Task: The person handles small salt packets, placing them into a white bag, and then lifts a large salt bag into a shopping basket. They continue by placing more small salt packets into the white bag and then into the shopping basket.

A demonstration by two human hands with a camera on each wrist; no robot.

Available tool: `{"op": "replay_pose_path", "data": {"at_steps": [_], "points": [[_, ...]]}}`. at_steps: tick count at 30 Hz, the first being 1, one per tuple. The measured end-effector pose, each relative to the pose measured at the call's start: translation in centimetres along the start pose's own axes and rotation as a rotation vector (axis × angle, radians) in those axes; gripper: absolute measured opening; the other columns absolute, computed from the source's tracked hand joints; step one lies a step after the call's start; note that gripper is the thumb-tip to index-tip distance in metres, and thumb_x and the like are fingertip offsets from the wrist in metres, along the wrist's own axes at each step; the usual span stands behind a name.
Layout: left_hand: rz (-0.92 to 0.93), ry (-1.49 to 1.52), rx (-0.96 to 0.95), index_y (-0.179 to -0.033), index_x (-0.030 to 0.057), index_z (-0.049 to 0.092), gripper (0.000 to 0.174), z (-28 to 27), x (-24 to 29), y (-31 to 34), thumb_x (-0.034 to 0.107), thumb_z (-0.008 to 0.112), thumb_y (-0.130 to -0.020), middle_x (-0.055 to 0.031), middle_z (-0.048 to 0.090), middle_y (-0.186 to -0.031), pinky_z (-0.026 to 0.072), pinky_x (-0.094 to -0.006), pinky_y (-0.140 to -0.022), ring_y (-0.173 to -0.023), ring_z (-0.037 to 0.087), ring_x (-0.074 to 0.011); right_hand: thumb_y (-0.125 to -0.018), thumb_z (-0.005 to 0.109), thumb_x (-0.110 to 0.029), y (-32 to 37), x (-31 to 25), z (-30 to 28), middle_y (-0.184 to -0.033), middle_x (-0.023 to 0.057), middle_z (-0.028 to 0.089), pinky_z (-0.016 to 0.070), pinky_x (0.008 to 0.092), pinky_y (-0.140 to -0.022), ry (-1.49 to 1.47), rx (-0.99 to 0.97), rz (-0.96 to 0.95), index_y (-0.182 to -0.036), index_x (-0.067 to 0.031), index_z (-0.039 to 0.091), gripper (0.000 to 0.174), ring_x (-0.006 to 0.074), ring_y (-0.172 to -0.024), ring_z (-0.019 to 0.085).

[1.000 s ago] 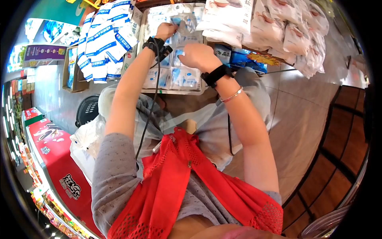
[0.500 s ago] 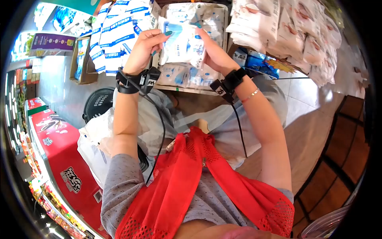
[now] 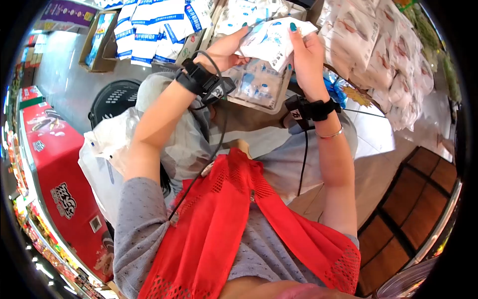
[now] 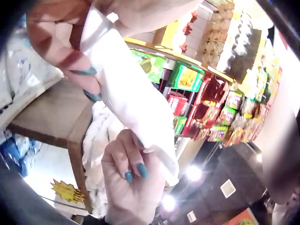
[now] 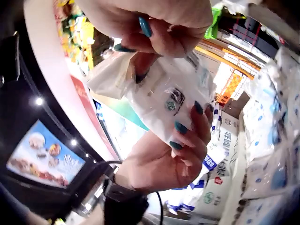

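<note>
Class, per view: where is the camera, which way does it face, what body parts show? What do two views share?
Head: on the head, facing forward and down; arms, red vest and white packet show.
Left wrist: on that wrist, facing past the left hand and packet to the right hand and shelves.
Right wrist: on that wrist, facing both hands, with bags beyond.
Wrist views share packet and hands.

Held packet (image 3: 271, 41): thin white plastic, glossy, creased. Tray (image 3: 277, 102) beneath: pale, smooth plastic. Packets in it (image 3: 255, 85): shiny clear film. Vest (image 3: 209, 219): matt red cloth, partly mesh. Sleeve (image 3: 139, 214): soft-looking grey cloth. Stool (image 3: 115, 94): smooth black plastic. Floor (image 3: 366, 130): polished, reflective. Bracelet (image 3: 330, 134): shiny, metal-looking. Nails (image 4: 142, 170): glossy teal.
</note>
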State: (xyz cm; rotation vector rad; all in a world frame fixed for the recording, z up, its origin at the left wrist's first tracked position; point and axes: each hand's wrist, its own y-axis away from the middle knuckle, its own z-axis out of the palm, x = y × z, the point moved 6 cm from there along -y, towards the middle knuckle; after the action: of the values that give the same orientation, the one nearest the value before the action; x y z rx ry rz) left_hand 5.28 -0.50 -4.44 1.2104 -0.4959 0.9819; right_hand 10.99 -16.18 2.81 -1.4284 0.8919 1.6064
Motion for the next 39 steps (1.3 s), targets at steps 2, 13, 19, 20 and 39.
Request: {"op": "replay_pose_path", "data": {"at_steps": [2,13,19,20,39], "points": [[-0.037,0.101,0.030,-0.109,0.0109,0.053,0.041,0.6,-1.1,-0.4,0.045,0.040,-0.091,-0.0008,0.062,-0.094,0.0481,-0.0273,-0.067,-0.076,0.060,-0.0105,-0.088,0.055,-0.020,0.4,-0.6,0.6,-0.071,0.0007,0.058,0.0367,0.0176,-0.046,0.039,-0.048,-0.083,-0.095,0.0011,0.054,0.022,0.0012,-0.056,0.049],[0.276,0.323,0.175,-0.103,0.0083,0.058,0.033,2.3,1.0,1.8,0.034,0.039,-0.093,-0.0014,0.064,-0.088,0.0486,-0.0250,-0.067,-0.074,0.061,-0.0102,-0.088,0.056,-0.023,2.6,-0.4,1.4,-0.068,0.0005,0.055,0.0360,0.0194,-0.045,-0.112,-0.020,-0.131,-0.086,-0.0012,0.050,0.022,0.0013,-0.055,0.047],[0.461,0.214,0.261,-0.111,-0.0039,0.052,0.047,1.8,2.4,2.7,0.037,0.034,-0.095,-0.0106,0.062,-0.098,0.0485,-0.0275,-0.071,-0.084,0.060,-0.0173,-0.089,0.051,-0.032,1.6,0.6,0.1,-0.051,0.0032,0.048,0.0316,0.0255,-0.041,0.431,0.036,-0.142,-0.061,0.0008,0.049,0.044,0.0066,-0.046,0.042],[0.445,0.120,0.374,-0.108,-0.0042,0.053,0.047,0.7,2.2,2.4,0.037,0.034,-0.095,-0.0101,0.062,-0.096,0.0484,-0.0272,-0.069,-0.080,0.061,-0.0167,-0.089,0.051,-0.032,1.4,0.0,0.0,-0.048,0.0039,0.047,0.0319,0.0266,-0.041,0.560,0.042,-0.208,-0.057,0.0014,0.048,0.046,0.0076,-0.046,0.041],[1.060,-0.876,0.798,-0.068,-0.0048,0.056,0.034,-2.4,12.0,5.4,0.020,0.044,-0.089,-0.0245,0.051,-0.060,0.0390,-0.0424,-0.049,-0.055,0.054,-0.0372,-0.089,0.051,-0.018,1.6,-11.8,5.6,-0.047,-0.0046,0.036,0.0215,0.0230,-0.040,0.501,0.064,-0.550,-0.056,-0.0028,0.043,0.037,0.0028,-0.043,0.031]]}}
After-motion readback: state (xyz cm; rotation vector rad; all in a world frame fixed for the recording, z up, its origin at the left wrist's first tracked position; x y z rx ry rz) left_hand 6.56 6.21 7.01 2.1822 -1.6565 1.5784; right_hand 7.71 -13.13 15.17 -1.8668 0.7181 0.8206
